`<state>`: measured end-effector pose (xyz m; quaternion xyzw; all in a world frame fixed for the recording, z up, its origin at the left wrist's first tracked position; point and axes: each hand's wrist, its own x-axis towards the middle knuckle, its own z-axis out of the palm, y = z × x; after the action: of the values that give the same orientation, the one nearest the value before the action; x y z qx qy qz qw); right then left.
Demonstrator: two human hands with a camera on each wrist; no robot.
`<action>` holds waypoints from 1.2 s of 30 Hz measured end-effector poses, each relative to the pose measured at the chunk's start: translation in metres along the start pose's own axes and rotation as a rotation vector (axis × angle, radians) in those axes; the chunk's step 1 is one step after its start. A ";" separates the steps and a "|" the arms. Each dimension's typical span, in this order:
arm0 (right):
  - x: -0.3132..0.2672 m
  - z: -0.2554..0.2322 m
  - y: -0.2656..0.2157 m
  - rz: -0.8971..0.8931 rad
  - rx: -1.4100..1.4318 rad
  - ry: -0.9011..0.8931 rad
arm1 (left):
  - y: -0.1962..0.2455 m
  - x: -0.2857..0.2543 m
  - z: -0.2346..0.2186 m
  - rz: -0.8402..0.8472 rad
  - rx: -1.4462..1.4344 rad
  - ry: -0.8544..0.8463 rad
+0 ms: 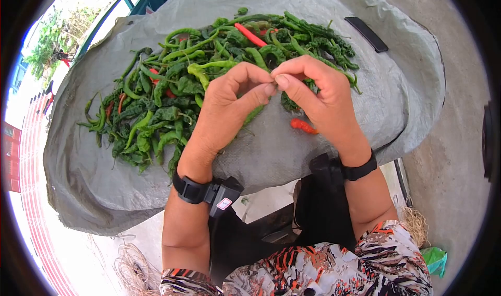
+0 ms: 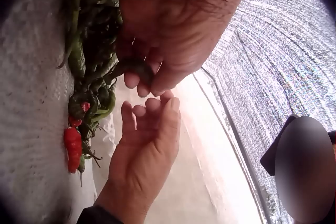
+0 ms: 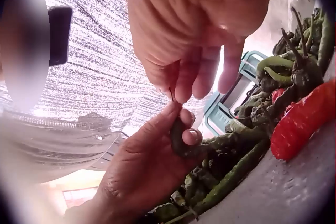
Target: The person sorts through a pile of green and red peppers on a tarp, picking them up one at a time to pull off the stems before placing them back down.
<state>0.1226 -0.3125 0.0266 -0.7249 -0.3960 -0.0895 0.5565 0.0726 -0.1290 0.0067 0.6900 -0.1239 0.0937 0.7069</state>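
Note:
Both hands meet above the pile of peppers [image 1: 172, 77]. My left hand [image 1: 222, 105] holds a curved dark green pepper [image 2: 137, 67], [image 3: 181, 141] between its thumb and fingers; the head view mostly hides this pepper. My right hand [image 1: 326, 95], [image 3: 197, 29] pinches the thin stem [image 3: 171, 94] at the pepper's end with thumb and forefinger, its other fingers loosely bent. In the left wrist view my right hand [image 2: 144, 166] is below my left hand [image 2: 181, 24], fingertips close together. A red pepper [image 1: 303, 126], [image 2: 73, 149] lies on the sheet near my right wrist.
The grey woven sheet [image 1: 271, 152] lies under the pile, with a black phone-like object [image 1: 367, 34] at its upper right. A long red pepper [image 1: 250, 35] rests on the green ones. Green plastic [image 1: 434, 260] and straw-like strands [image 1: 415, 225] are on the ground at the lower right.

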 end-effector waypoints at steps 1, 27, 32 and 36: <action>0.000 0.001 -0.001 -0.010 0.017 -0.002 | 0.001 0.000 0.000 -0.005 -0.004 0.005; 0.006 -0.016 0.020 0.253 0.188 0.306 | -0.021 0.004 0.014 0.189 0.617 0.009; 0.003 -0.009 0.019 0.244 0.031 0.040 | -0.016 0.006 0.018 0.081 0.315 0.171; 0.003 -0.011 0.007 0.282 -0.038 -0.082 | -0.012 0.007 0.017 0.028 0.100 0.195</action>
<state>0.1323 -0.3210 0.0273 -0.7868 -0.3108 0.0119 0.5331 0.0819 -0.1469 -0.0027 0.7101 -0.0592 0.1763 0.6790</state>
